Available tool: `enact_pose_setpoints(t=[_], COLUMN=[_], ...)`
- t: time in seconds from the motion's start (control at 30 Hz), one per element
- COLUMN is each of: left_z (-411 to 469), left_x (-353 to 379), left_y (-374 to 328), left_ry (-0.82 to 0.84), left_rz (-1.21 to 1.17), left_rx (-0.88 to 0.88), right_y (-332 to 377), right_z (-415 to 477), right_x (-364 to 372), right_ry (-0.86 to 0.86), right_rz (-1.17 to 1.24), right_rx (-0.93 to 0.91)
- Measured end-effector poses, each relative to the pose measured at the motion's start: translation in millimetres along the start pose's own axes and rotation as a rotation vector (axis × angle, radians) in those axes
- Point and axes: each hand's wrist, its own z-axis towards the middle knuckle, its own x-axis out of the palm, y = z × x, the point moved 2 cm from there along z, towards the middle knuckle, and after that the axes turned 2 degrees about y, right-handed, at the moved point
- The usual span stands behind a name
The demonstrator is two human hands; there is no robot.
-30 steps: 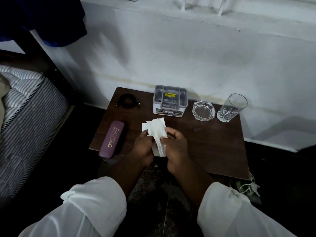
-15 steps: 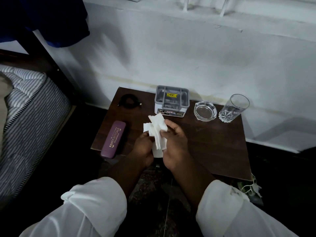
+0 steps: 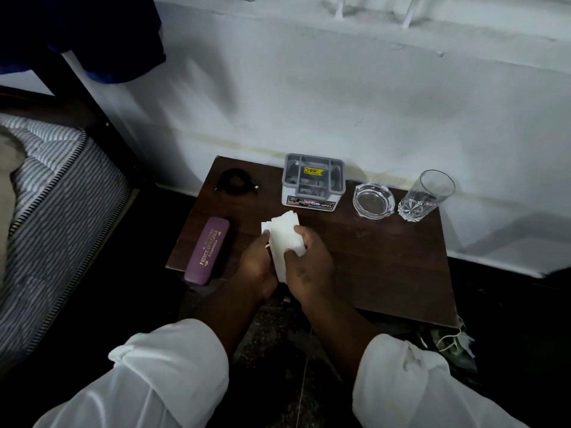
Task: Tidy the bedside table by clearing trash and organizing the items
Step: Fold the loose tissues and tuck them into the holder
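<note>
Over the front of the dark wooden bedside table [image 3: 386, 273], both my hands hold a bundle of white tissue paper [image 3: 282, 239]. My left hand [image 3: 256, 267] grips it from the left, and my right hand [image 3: 309, 267] has thumb and fingers curled round its right side. A purple spectacle case [image 3: 207, 251] lies at the table's left front. Along the back stand a grey plastic organizer [image 3: 312, 182], a glass ashtray [image 3: 374, 199] and an empty drinking glass [image 3: 425, 196]. A coiled black cable [image 3: 235, 182] lies at the back left.
A striped mattress [image 3: 52, 211] on a dark bed frame sits to the left. A white wall runs behind the table. Some crumpled trash with string [image 3: 452, 344] lies on the dark floor under the table's right front corner.
My hands have pressed the loose tissue sheets into a more compact bundle, with my right hand closing further round it.
</note>
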Motion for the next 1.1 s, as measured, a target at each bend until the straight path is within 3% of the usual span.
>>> enact_pose_setpoints(t=[0.1,0.17,0.23,0.3,0.37,0.57,0.7,0.9,1.1], left_z=[-4.3,-3.4,-2.3,-1.5,0.5,2.3,3.7,4.7,2.5], left_x=[1.6,0.0,-4.2,-9.8,-15.2,-24.0,-24.9,-26.8,-21.1], left_y=[-5.4,-5.0,-5.2,-8.8,-13.4,-19.9,-18.5,-18.7,-16.9], left_ry=[0.039,0.016,-0.039,-0.098,-0.158,-0.258,-0.290,-0.306,-0.276], left_rz=[0.044,0.104,0.135,0.170,0.220,0.344,0.408,0.437,0.353], left_rx=[0.040,0.124,0.165,0.195,0.212,0.268,0.269,0.267,0.256], right_y=[5.2,5.1,-1.5,-10.9,-18.2,-16.3,-18.9,-18.1,-27.7], right_z=[-4.7,-1.6,10.0,23.3,32.6,47.3,50.8,53.2,51.0], right_x=[3.1,1.8,-2.2,-2.9,0.5,21.1,27.8,32.4,20.9], right_ry=[-0.004,-0.097,-0.186,-0.160,-0.098,-0.008,-0.010,0.015,-0.118], right_rz=[-0.120,-0.110,-0.048,-0.025,-0.148,-0.607,-0.706,-0.576,-0.016], right_rx=[-0.080,-0.099,0.011,0.172,0.229,0.086,0.067,0.157,0.203])
